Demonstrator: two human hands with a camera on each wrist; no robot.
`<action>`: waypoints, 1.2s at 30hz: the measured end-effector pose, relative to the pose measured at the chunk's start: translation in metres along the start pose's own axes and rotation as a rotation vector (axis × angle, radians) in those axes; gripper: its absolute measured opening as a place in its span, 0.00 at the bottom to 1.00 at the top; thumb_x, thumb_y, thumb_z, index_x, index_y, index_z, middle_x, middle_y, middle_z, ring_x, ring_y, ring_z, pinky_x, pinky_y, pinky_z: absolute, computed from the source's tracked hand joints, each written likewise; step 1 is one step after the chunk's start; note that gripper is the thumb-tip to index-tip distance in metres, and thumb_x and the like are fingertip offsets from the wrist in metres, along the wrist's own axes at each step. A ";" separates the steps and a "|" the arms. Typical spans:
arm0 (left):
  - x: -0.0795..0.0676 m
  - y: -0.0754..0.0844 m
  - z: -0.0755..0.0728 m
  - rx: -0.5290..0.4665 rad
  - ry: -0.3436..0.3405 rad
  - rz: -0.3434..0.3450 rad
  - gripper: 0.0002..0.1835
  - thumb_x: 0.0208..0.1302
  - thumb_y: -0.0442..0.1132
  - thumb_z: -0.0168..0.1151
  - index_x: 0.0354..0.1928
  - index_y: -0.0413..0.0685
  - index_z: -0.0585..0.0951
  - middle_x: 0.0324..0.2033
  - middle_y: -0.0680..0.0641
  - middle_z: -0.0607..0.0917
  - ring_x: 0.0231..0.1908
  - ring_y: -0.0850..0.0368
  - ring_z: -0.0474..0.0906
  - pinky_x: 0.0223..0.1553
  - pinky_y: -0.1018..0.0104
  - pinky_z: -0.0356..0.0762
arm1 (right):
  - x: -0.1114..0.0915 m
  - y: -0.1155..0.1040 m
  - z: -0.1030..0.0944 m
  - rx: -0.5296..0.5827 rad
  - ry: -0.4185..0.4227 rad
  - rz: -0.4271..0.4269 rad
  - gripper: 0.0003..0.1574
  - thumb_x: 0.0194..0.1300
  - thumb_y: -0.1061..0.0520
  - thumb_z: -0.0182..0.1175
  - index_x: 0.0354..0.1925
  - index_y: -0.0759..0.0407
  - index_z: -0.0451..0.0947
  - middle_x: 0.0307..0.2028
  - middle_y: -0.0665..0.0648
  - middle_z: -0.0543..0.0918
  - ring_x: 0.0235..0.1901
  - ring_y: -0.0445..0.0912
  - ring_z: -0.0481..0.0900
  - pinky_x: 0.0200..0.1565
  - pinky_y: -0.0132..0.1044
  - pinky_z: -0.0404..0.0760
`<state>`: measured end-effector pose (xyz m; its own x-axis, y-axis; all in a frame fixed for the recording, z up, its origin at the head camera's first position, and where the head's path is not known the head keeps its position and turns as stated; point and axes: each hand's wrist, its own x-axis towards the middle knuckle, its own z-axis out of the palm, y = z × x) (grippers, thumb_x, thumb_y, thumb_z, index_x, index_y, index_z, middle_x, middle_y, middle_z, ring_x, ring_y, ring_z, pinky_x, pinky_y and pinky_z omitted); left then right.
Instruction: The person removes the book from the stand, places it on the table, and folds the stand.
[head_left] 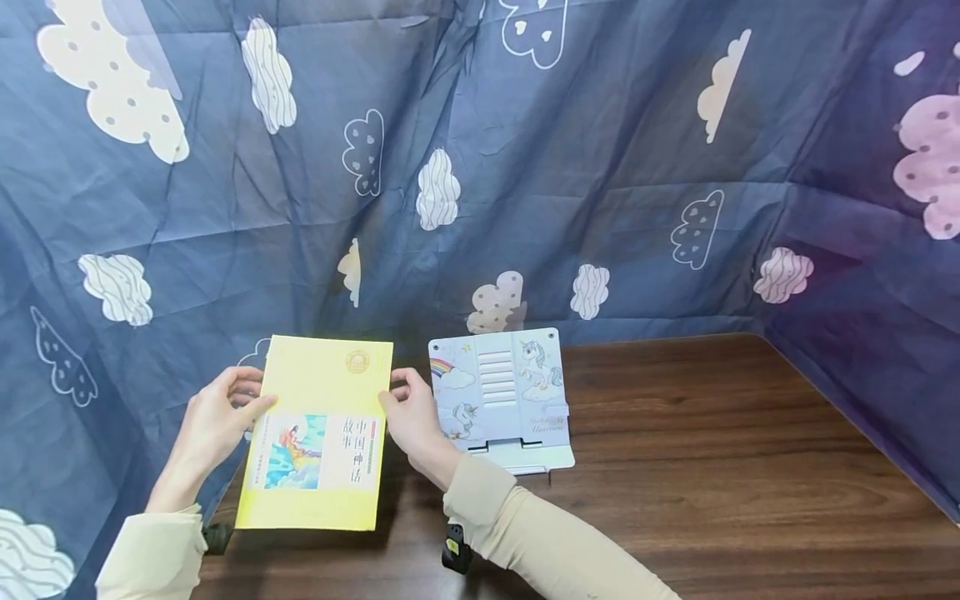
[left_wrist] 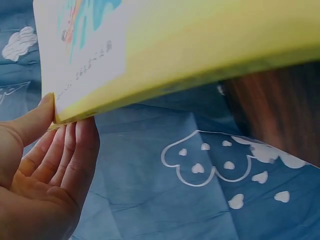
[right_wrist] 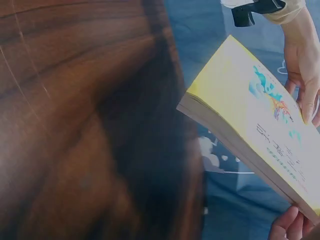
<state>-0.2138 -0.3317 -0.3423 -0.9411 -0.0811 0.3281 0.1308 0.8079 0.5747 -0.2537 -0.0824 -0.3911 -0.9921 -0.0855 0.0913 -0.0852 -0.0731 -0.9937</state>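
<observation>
A yellow book [head_left: 322, 508] with a colourful picture and Chinese lettering on its cover is held up, front facing the head camera. My left hand [head_left: 210, 421] pinches its left edge, thumb on the cover and fingers behind, as the left wrist view also shows with the book's yellow spine [left_wrist: 150, 93]. On the opposite edge, my right hand [head_left: 416, 417] pinches it between thumb and fingers. The right wrist view shows the page edges [right_wrist: 240, 150] together and the book over the table's side. Just right of my right hand stands a pale blue unicorn-print book stand [head_left: 498, 396].
The brown wooden table [head_left: 675, 467] stretches off to the right, with the book's shadow on it in the right wrist view. Dark blue cloth [head_left: 525, 208] with cloud prints hangs behind and along both sides.
</observation>
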 end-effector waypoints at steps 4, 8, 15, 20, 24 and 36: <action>-0.001 -0.011 0.005 0.000 -0.046 -0.025 0.28 0.66 0.46 0.65 0.60 0.36 0.71 0.46 0.35 0.82 0.44 0.42 0.79 0.30 0.65 0.80 | 0.000 0.012 0.005 -0.047 0.011 0.048 0.13 0.66 0.65 0.58 0.49 0.55 0.74 0.28 0.54 0.78 0.22 0.48 0.78 0.25 0.42 0.81; -0.002 -0.024 0.012 0.016 -0.081 -0.037 0.27 0.66 0.44 0.65 0.60 0.34 0.71 0.45 0.34 0.81 0.42 0.42 0.80 0.29 0.63 0.80 | -0.002 0.021 0.010 -0.080 -0.005 0.096 0.12 0.68 0.64 0.56 0.49 0.55 0.73 0.30 0.54 0.77 0.24 0.50 0.79 0.26 0.42 0.82; -0.006 -0.045 0.023 0.007 -0.134 -0.050 0.28 0.65 0.41 0.66 0.60 0.31 0.71 0.44 0.33 0.81 0.43 0.40 0.80 0.27 0.63 0.81 | -0.005 0.038 0.015 -0.118 -0.038 0.111 0.12 0.68 0.67 0.52 0.48 0.58 0.72 0.31 0.55 0.75 0.25 0.48 0.79 0.23 0.38 0.81; -0.006 -0.053 0.026 -0.032 -0.156 -0.078 0.28 0.65 0.40 0.66 0.60 0.30 0.71 0.44 0.34 0.81 0.43 0.40 0.80 0.29 0.60 0.82 | -0.002 0.045 0.019 -0.165 -0.033 0.104 0.11 0.67 0.67 0.52 0.46 0.60 0.73 0.29 0.54 0.75 0.23 0.46 0.78 0.21 0.37 0.80; -0.003 -0.059 0.030 -0.061 -0.192 -0.098 0.28 0.65 0.40 0.66 0.60 0.29 0.70 0.44 0.33 0.80 0.44 0.39 0.79 0.30 0.57 0.83 | 0.002 0.050 0.021 -0.189 -0.019 0.120 0.11 0.65 0.68 0.52 0.45 0.59 0.73 0.29 0.54 0.74 0.23 0.45 0.77 0.21 0.38 0.80; -0.005 -0.067 0.045 -0.100 -0.252 -0.228 0.26 0.64 0.37 0.65 0.58 0.29 0.69 0.44 0.32 0.80 0.37 0.47 0.80 0.30 0.57 0.82 | 0.005 0.068 0.020 -0.215 -0.036 0.222 0.14 0.58 0.72 0.53 0.41 0.59 0.72 0.29 0.54 0.73 0.23 0.45 0.75 0.17 0.35 0.79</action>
<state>-0.2318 -0.3592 -0.4163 -0.9954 -0.0958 -0.0053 -0.0733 0.7234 0.6866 -0.2625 -0.1072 -0.4569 -0.9851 -0.1113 -0.1308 0.1118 0.1624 -0.9804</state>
